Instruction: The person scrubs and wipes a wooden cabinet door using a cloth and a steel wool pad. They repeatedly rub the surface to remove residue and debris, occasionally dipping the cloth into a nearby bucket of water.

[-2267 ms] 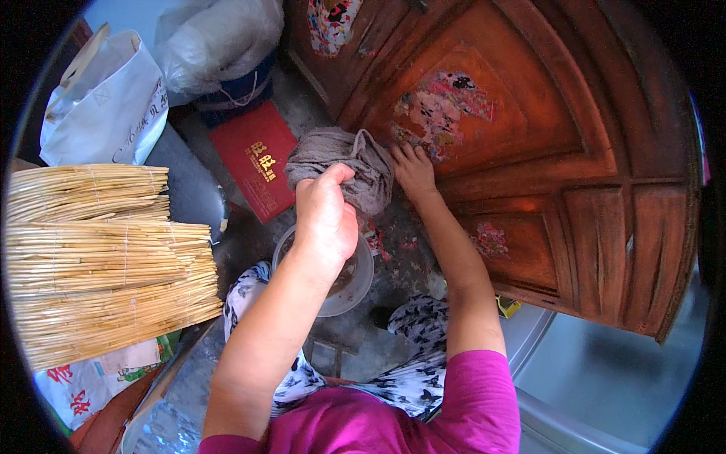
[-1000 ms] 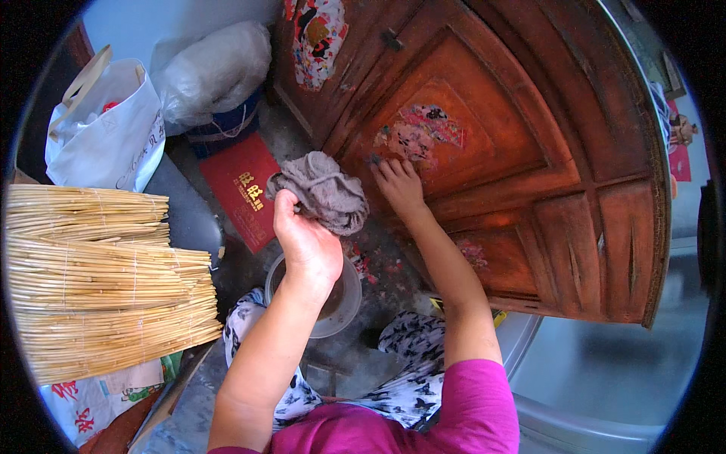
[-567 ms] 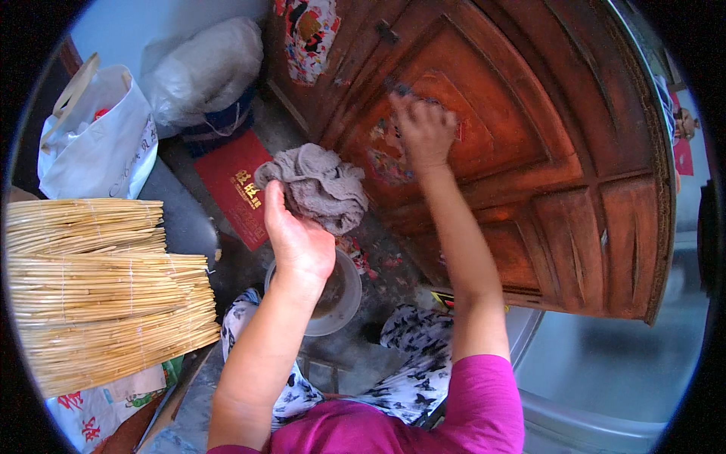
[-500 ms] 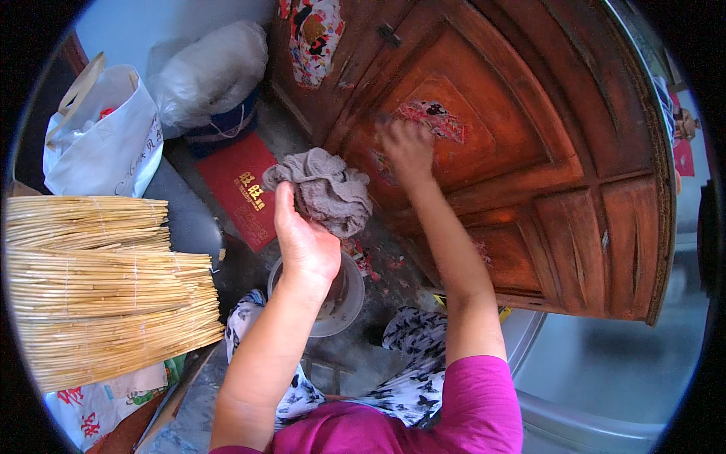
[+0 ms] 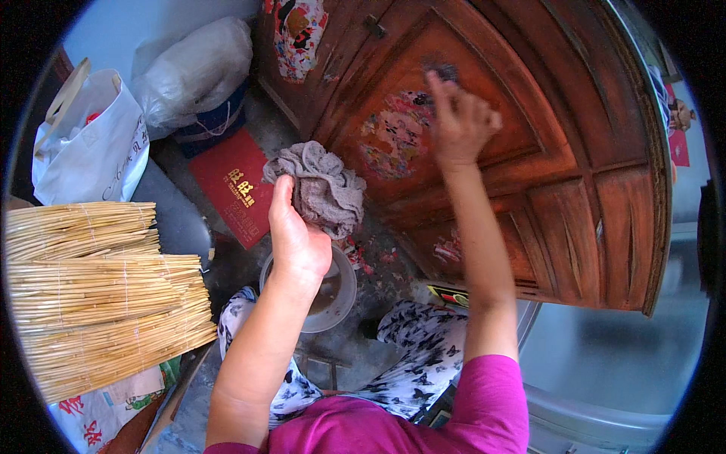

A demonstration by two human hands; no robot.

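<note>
— While the left hand point(image 5: 299, 238) grips the rag point(image 5: 321, 189) above the bowl point(image 5: 340, 299), where's the right?
— Right hand point(image 5: 461, 121), fingers loosely curled and empty, presses on the door point(image 5: 529, 144).

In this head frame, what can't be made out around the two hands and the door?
- Right hand: something small and dark at its fingertips against the wooden door; too small and blurred to tell.
- Bowl: its contents are mostly covered by the left hand and wrist.
- Grey cloth: the gripped part hides behind the left hand.
- Door's far edge: bent and cut off by the fisheye rim.
</note>
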